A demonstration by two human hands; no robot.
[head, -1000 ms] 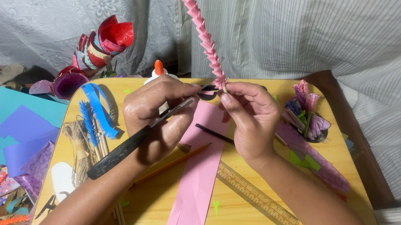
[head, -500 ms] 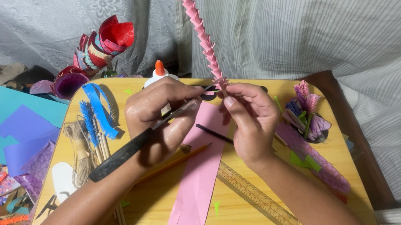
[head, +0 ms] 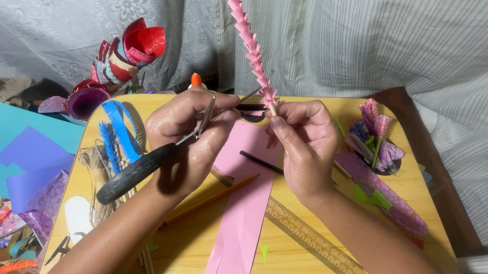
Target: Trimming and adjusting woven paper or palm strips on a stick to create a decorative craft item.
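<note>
Yellow-topped wood forms the small table (head: 427,235), on whose near part a long pink paper strip (head: 245,215) is laid, with a wooden ruler (head: 314,241) to its right and a pencil (head: 213,197) to its left. Above the strip, black-handled scissors (head: 144,166) are gripped in the closed left hand (head: 186,140), the blades pointed right. The lower end of a pink fringed paper stick (head: 251,44) is pinched between the fingers of the right hand (head: 303,149), the stick slanted up and away. Farther left, red paper cones (head: 132,50) are stacked.
</note>
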